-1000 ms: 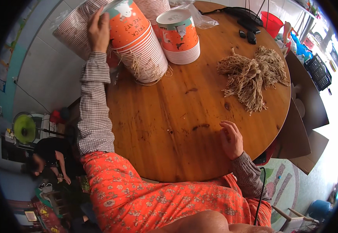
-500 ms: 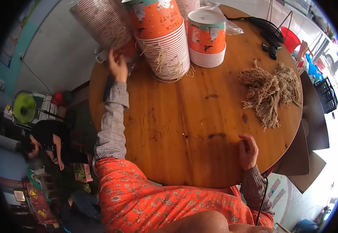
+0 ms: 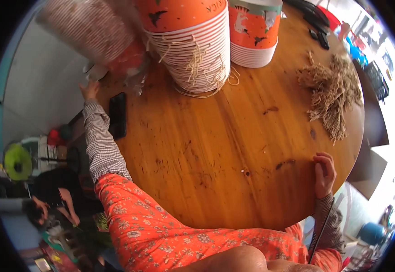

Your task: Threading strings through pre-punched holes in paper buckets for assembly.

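Note:
My left hand (image 3: pixel 90 89) reaches to the far left edge of the table, fingers stretched out beside a white mug (image 3: pixel 96 71). I cannot tell whether they touch it. Just right of that forearm lies a black phone (image 3: pixel 118 115). My right hand (image 3: pixel 325 173) rests at the table's right front edge, fingers loosely bent, thumb apart, nothing held. In the middle far part stands a tall stack of orange and white paper buckets (image 3: pixel 193 50) with loose twine strands (image 3: pixel 197 63) hanging on it. Behind my left hand leans a blurred, plastic-wrapped bucket stack (image 3: pixel 88 31).
A shorter stack of orange paper buckets (image 3: pixel 254 38) stands to the right. A bundle of tan twine (image 3: pixel 335 93) lies on the right of the round wooden table (image 3: pixel 206 167). Black keys or fobs (image 3: pixel 319 38) lie far right. A person (image 3: pixel 59 195) bends over at the left, near a green fan (image 3: pixel 18 162).
My left hand has moved left, from beside the wrapped bucket stack to beside the mug, and the phone now shows fully. My view has shifted. The right hand stays at the table edge.

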Action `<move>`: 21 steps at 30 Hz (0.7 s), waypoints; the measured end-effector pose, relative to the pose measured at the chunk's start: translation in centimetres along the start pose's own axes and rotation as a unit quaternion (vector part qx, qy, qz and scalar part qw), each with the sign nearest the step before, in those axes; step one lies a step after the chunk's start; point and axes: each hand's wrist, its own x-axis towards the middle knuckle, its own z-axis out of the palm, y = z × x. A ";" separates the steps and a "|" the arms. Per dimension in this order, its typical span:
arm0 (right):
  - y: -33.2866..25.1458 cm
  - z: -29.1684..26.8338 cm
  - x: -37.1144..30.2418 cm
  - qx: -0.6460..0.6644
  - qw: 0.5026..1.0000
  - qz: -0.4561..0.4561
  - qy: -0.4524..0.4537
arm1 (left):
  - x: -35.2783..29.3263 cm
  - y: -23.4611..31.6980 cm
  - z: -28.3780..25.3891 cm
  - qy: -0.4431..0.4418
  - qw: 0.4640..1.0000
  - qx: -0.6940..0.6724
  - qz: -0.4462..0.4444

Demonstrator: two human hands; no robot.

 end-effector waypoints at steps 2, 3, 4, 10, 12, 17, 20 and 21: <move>-1.0 0.6 0.3 -0.048 0.998 0.002 -0.027 | 1.6 -0.6 -1.0 0.089 0.996 -0.007 0.008; 0.0 -0.5 -0.1 -0.027 0.999 -0.007 -0.032 | 4.2 5.8 -5.8 -0.023 0.998 -0.054 0.017; 0.3 -1.4 -0.8 -0.005 1.000 -0.009 -0.024 | 5.4 10.0 -7.0 -0.147 0.983 -0.109 0.009; -1.4 0.0 -0.1 -0.077 0.996 -0.014 -0.037 | 2.7 3.0 1.1 0.045 0.995 -0.053 -0.075; -1.4 0.1 -0.1 -0.055 0.998 -0.008 -0.033 | 1.6 4.9 -0.7 0.031 0.993 -0.088 -0.075; -0.7 -0.5 -0.2 -0.011 0.999 -0.020 -0.040 | -6.6 6.0 -3.0 0.031 0.979 -0.155 -0.130; -0.7 -0.6 -0.1 0.005 0.998 -0.039 -0.054 | -14.3 8.4 -4.8 0.021 0.992 -0.074 -0.097; -0.7 -0.6 -0.1 0.009 0.998 -0.035 -0.053 | -17.3 10.1 -5.3 0.014 0.996 -0.042 -0.073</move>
